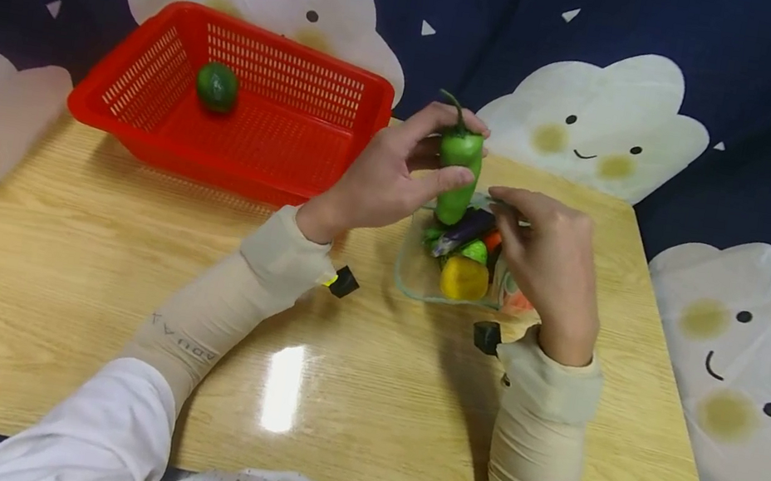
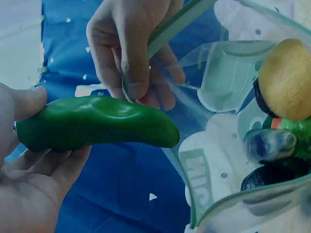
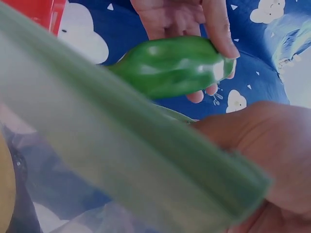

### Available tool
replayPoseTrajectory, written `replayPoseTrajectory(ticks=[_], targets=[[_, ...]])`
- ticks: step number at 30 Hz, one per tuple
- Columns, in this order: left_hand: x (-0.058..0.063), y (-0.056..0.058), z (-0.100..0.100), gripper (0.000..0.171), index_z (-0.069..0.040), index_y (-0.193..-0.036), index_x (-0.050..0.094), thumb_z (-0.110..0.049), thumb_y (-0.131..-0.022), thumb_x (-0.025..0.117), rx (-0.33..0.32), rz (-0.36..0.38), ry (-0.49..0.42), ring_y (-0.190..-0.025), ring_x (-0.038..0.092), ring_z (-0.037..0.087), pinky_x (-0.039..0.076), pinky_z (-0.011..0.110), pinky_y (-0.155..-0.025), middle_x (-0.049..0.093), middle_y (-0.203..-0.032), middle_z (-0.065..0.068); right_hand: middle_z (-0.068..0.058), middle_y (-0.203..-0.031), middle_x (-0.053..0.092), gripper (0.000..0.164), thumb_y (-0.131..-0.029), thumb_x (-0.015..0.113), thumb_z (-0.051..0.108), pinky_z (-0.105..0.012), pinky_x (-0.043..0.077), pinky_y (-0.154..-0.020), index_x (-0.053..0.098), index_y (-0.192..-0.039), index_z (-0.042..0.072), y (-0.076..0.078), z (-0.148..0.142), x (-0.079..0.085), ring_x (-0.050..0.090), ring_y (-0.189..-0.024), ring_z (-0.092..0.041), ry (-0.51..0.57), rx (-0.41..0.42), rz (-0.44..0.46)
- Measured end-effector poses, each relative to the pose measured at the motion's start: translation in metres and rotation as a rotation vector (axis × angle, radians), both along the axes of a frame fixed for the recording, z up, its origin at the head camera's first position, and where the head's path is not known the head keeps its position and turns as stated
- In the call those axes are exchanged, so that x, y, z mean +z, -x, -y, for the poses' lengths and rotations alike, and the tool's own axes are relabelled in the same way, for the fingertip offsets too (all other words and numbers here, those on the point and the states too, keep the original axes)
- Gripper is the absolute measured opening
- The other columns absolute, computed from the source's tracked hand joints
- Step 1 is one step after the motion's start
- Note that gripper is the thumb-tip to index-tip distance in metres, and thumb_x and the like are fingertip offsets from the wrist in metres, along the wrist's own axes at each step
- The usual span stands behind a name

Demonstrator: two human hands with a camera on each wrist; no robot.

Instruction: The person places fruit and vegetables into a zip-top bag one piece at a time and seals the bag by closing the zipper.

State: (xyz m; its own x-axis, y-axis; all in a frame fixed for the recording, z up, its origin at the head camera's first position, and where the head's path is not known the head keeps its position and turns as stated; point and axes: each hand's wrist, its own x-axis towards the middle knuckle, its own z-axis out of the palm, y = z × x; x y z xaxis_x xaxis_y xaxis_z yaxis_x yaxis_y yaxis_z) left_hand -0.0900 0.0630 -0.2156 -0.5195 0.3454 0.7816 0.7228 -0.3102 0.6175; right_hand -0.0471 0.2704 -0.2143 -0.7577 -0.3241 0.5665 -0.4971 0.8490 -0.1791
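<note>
My left hand (image 1: 381, 181) holds a green pepper (image 1: 460, 160) upright by its upper part, its curved stem pointing up. In the left wrist view the pepper (image 2: 97, 121) lies between thumb and fingers. My right hand (image 1: 557, 247) pinches the rim of a clear zip bag (image 1: 404, 275) with a pale green edge. That edge (image 3: 146, 131) crosses the right wrist view close up. Inside the bag are a purple eggplant (image 1: 466, 230), a round yellow piece (image 1: 464, 278), and green and orange pieces, partly hidden. The pepper is above the bag's mouth.
A red plastic basket (image 1: 165, 147) stands at the back left of the wooden table (image 1: 389, 409). One dark green avocado-like piece (image 1: 216, 88) lies in it. Behind the table hangs a dark blue cloth with white clouds (image 1: 593, 122).
</note>
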Motion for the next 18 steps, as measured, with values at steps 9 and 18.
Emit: replayPoseTrajectory(ticks=[9, 18], targets=[[-0.006, -0.004, -0.003, 0.034, 0.014, -0.105, 0.047, 0.017, -0.075, 0.062, -0.23, -0.104, 0.025, -0.101, 0.055, 0.034, 0.048, 0.037, -0.086, 0.052, -0.108, 0.027, -0.007, -0.089, 0.069, 0.019, -0.088, 0.057, 0.012, -0.033, 0.052, -0.061, 0.071, -0.1, 0.008, 0.001, -0.001, 0.001, 0.064, -0.07, -0.014, 0.012, 0.004, -0.013], [-0.031, 0.007, -0.019, 0.026, 0.001, -0.097, 0.051, 0.004, -0.077, 0.067, -0.241, -0.28, 0.27, -0.109, 0.051, 0.016, 0.042, 0.026, -0.093, 0.056, -0.11, 0.011, -0.009, -0.089, 0.069, 0.019, -0.088, 0.058, 0.014, -0.033, 0.052, -0.058, 0.07, -0.1, 0.005, 0.001, -0.002, 0.001, 0.064, -0.068, -0.017, 0.006, 0.003, -0.009]])
